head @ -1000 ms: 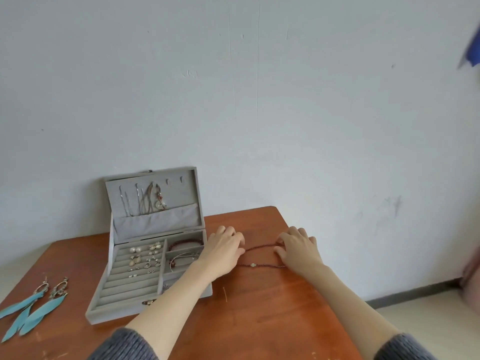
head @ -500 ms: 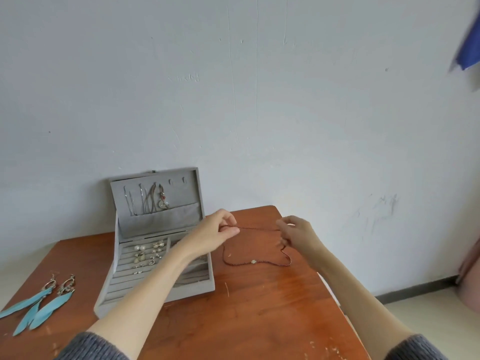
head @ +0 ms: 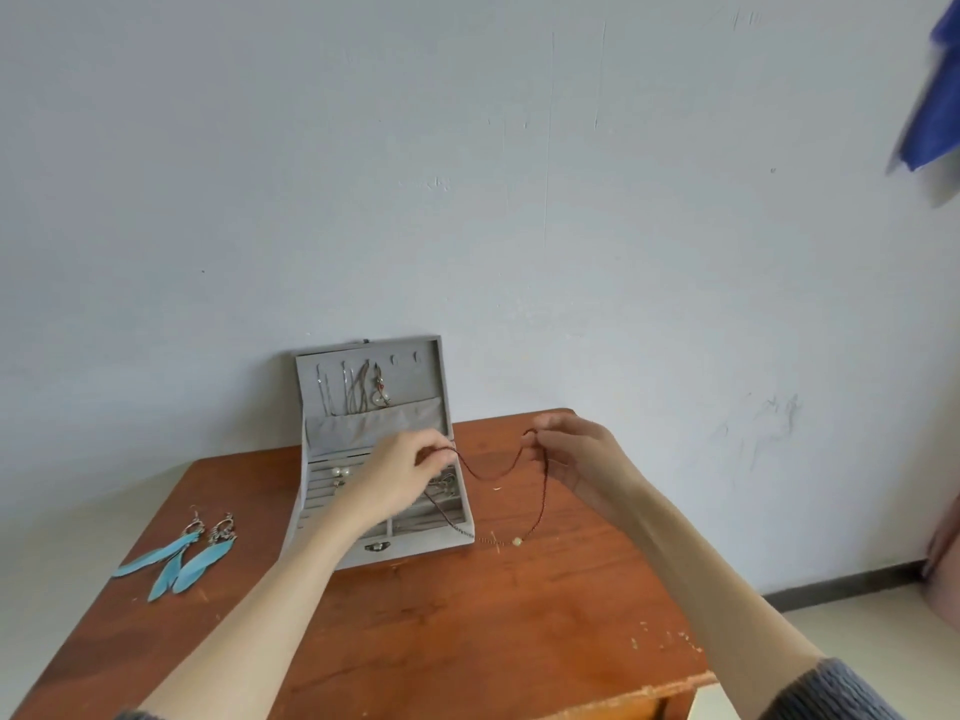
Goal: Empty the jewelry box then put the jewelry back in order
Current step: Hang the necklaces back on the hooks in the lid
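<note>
My left hand [head: 402, 472] is pinching one end of a thin dark red cord necklace [head: 540, 504] between thumb and fingertips, hovering over the right half of the open grey velvet jewelry box [head: 363, 459]. My right hand [head: 576, 459] is pinching the same cord between thumb and forefinger, with the other fingers loosely spread, held above the counter to the right of the box. Between my two hands the cord is sagging in a shallow curve running left to right. From my right hand a second length is hanging nearly straight down and slightly toward me, ending at a small pale bead [head: 517, 541] that is sitting at the counter surface just beside the box's front right corner; a fine stretch is running from the bead back toward that corner.

The box is standing with its lid upright against the wall, several chains hanging inside the lid, and pearl studs [head: 338, 472] lying in the ridged slots on its left side. Its long axis is running roughly left to right along the wall.

The reddish-brown wooden counter [head: 467, 641] is showing scuffs and pale chips near its front right edge. A pair of turquoise feather earrings [head: 179, 558] is lying well to the left of the box, hooks pointing away from me. A pale bluish-white wall [head: 467, 200] is rising behind, with a dark baseboard [head: 841, 584] at the lower right.
</note>
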